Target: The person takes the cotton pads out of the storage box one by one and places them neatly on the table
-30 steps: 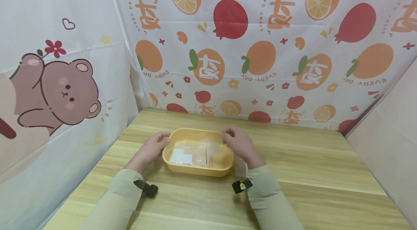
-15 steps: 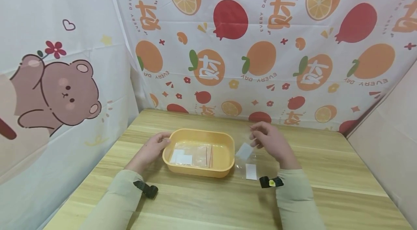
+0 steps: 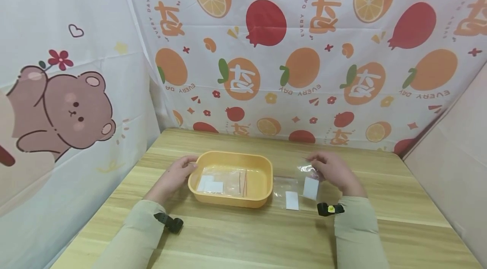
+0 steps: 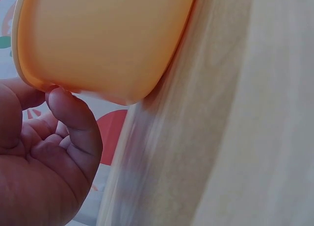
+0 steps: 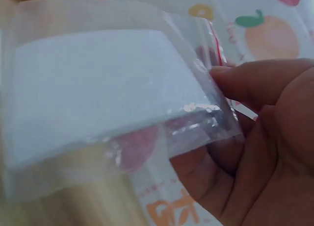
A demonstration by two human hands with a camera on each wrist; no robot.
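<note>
A yellow plastic basin [image 3: 230, 202] stands on the wooden table, with several clear zip-lock bags [image 3: 230, 182] lying in it, white cards and red seal lines showing. My left hand [image 3: 174, 178] pinches the basin's left rim, thumb on the near side in the left wrist view [image 4: 73, 108]. To the right of the basin, my right hand [image 3: 336, 172] pinches another zip-lock bag [image 5: 93, 88] near its red seal, between thumb and fingers. That bag hangs down with a white card in it. Just left of it a further zip-lock bag [image 3: 292, 200] with a white card lies on the table.
The wooden table [image 3: 236, 235] ends at a fruit-print cloth [image 3: 266, 108] along the back. A cloth with a bear print [image 3: 76, 108] hangs on the left, and a pale cloth [image 3: 452, 176] on the right. Each forearm carries a black wrist strap.
My right hand has moved from the basin's right rim out to the right with a bag. The bag on the table, mostly covered before, now shows. My left hand has stayed at the rim.
</note>
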